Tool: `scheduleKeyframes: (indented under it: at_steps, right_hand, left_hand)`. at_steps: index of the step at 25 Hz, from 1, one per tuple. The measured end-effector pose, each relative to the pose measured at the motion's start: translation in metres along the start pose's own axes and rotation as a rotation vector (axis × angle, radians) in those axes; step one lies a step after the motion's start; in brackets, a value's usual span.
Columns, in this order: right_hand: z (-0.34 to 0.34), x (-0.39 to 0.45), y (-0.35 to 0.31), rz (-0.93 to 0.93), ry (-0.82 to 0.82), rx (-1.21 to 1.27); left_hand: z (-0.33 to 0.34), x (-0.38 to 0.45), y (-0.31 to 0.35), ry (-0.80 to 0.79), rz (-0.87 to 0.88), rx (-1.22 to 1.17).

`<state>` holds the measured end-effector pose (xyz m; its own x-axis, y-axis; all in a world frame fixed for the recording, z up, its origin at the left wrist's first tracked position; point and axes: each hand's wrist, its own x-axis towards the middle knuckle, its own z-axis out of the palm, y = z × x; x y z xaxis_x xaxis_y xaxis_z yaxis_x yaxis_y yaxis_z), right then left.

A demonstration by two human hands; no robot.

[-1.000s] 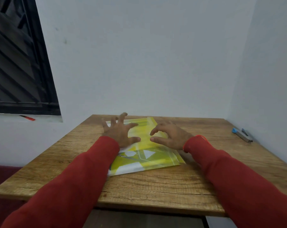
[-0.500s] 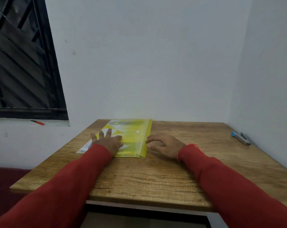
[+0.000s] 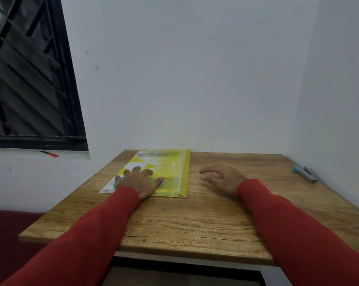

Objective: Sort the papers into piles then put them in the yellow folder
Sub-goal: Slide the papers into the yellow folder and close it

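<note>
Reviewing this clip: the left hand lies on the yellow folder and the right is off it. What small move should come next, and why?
Probably bring the right hand back to the yellow folder and lift its flap at the white snap, while the left hand holds it flat. The folder lies closed on the table with papers showing through and poking out at its left edge, so none are sorted yet.

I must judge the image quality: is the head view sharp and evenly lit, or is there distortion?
Head view: dim, flat light; soft focus; wide-angle bending tilts the window; the yellow folder is palest at its far end; both hands look slightly blurred.
</note>
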<state>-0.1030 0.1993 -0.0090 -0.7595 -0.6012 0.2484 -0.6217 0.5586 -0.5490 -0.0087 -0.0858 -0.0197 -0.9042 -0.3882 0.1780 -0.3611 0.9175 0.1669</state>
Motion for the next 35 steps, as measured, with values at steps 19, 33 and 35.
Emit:
scheduleKeyframes:
  at_steps: [19, 33, 35]
  right_hand:
    - [-0.024, 0.021, 0.057, 0.560, 0.014, -0.557]
    - [0.026, 0.073, 0.017, 0.375, 0.208, -0.466]
    - [0.024, 0.065, 0.017, 0.397, 0.219, -0.481]
  left_hand:
    - [0.018, 0.000, 0.036, 0.214, 0.447, -0.110]
    - [0.013, 0.000, 0.031, 0.304, 0.468, -0.158]
    - [0.010, -0.002, 0.032, 0.231, 0.449, -0.107]
